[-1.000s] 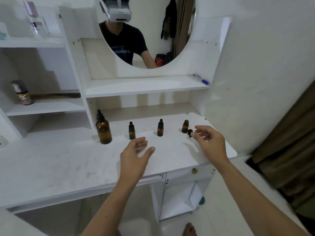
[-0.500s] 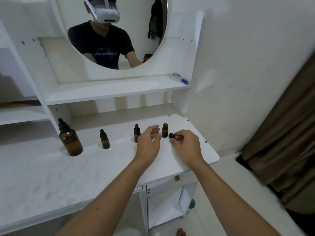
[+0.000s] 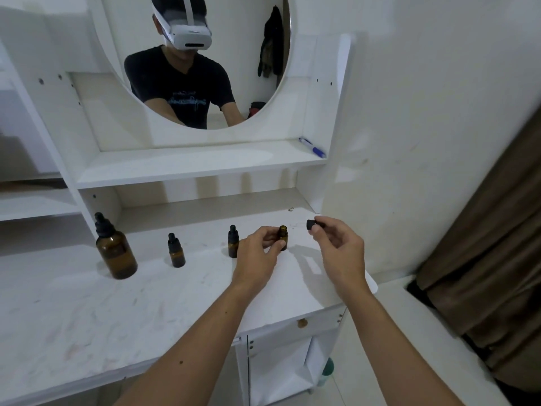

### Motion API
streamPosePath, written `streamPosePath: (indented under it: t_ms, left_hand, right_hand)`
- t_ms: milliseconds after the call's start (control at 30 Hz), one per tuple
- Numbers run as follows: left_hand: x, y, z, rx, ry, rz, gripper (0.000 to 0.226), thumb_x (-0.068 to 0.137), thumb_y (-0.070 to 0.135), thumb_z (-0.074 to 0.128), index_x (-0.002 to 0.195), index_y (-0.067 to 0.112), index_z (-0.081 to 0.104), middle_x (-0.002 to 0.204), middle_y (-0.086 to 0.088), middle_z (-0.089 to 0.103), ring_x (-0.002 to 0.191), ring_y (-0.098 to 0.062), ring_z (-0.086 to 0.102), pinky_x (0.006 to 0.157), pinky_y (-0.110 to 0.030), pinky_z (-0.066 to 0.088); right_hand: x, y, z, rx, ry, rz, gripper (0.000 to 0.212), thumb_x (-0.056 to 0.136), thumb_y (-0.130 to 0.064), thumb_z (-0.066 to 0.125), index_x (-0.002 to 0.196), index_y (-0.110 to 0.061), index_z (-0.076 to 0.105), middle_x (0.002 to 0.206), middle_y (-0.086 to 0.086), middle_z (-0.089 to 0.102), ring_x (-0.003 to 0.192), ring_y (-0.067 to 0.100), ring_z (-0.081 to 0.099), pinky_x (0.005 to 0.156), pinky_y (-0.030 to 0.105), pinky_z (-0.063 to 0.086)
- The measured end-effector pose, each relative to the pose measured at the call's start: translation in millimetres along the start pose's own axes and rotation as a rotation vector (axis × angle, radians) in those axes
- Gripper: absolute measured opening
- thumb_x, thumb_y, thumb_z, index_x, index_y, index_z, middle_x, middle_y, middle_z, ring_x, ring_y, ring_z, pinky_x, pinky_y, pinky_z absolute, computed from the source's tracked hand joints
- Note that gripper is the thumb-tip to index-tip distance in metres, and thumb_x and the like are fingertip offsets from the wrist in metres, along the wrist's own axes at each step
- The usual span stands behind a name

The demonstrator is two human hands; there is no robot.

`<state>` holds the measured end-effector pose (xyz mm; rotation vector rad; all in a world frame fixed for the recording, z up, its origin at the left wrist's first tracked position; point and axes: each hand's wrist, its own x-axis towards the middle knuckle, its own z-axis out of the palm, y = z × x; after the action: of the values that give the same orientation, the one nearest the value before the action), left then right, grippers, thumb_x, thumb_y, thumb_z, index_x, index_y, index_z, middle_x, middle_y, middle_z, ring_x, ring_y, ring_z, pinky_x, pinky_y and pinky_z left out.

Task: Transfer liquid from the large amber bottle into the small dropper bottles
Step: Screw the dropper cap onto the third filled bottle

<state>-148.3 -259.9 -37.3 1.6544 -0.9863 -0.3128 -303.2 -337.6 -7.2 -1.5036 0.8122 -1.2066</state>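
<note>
Right of centre, my left hand [image 3: 257,250] pinches the uncapped small bottle [image 3: 282,237] on the bench [image 3: 87,312]; my right hand [image 3: 336,244] grips its black cap [image 3: 311,224], now lifted further right than before. Further left, two capped droppers [image 3: 176,251] and the large amber bottle [image 3: 115,249] stand closed: no liquid transferred yet.

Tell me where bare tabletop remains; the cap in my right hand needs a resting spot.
Free: right of the open small bottle, under the right hand; also the wide front tabletop before the large amber bottle. Crowded: the bottle row by the left hand.
</note>
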Motion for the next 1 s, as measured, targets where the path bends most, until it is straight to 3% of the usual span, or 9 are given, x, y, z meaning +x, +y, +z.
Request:
streamPosePath:
  t_ms: [300,467,633,767,1000]
  left_hand:
    - [1.0,-1.2,-1.1,-0.028,-0.007,0.004,0.025,0.095,0.017,0.075,0.12,0.02,0.072,0.107,0.014,0.075,0.101,0.003,0.07,0.095,-0.018,0.055]
    - [2.2,-3.2,-2.0,-0.053,-0.01,0.012,0.025,0.095,0.014,0.074,0.12,0.017,0.073,0.107,0.011,0.077,0.101,0.0,0.072,0.098,-0.024,0.057]
    - [3.0,-5.0,-1.1,-0.068,-0.009,0.001,0.024,0.095,0.01,0.074,0.118,0.015,0.073,0.103,0.011,0.078,0.098,-0.001,0.073,0.097,-0.03,0.059]
    - [4.8,-5.6,-1.1,-0.084,-0.005,-0.012,0.023,0.093,0.01,0.075,0.116,0.014,0.074,0.1,0.01,0.078,0.096,-0.002,0.074,0.095,-0.034,0.061]
    - [5.7,-6.9,-0.5,-0.116,-0.006,-0.02,0.021,0.093,0.007,0.075,0.111,0.016,0.075,0.095,0.008,0.079,0.093,-0.004,0.075,0.093,-0.038,0.062]
  right_hand:
    - [22.2,-20.6,13.2,-0.414,-0.171,-0.299,0.022,0.1,-0.007,0.068,0.119,-0.015,0.076,0.106,-0.005,0.079,0.093,0.006,0.074,0.092,0.02,0.057]
    - [30.1,-22.3,16.5,-0.546,-0.267,-0.433,0.024,0.1,-0.003,0.065,0.119,-0.014,0.077,0.106,-0.004,0.077,0.089,0.013,0.074,0.088,0.023,0.058]
    - [37.2,-20.3,23.1,-0.519,-0.378,-0.261,0.022,0.098,-0.011,0.073,0.118,-0.02,0.077,0.098,-0.009,0.076,0.089,0.003,0.072,0.084,0.008,0.052]
    - [35.1,-3.1,24.9,-0.455,-0.366,-0.177,0.015,0.098,-0.016,0.074,0.111,-0.019,0.08,0.099,-0.009,0.08,0.092,0.003,0.075,0.089,0.014,0.055]
    - [25.0,12.3,30.9,-0.377,-0.326,-0.177,0.021,0.102,-0.014,0.068,0.12,-0.019,0.078,0.113,-0.004,0.074,0.1,0.008,0.072,0.092,0.013,0.052]
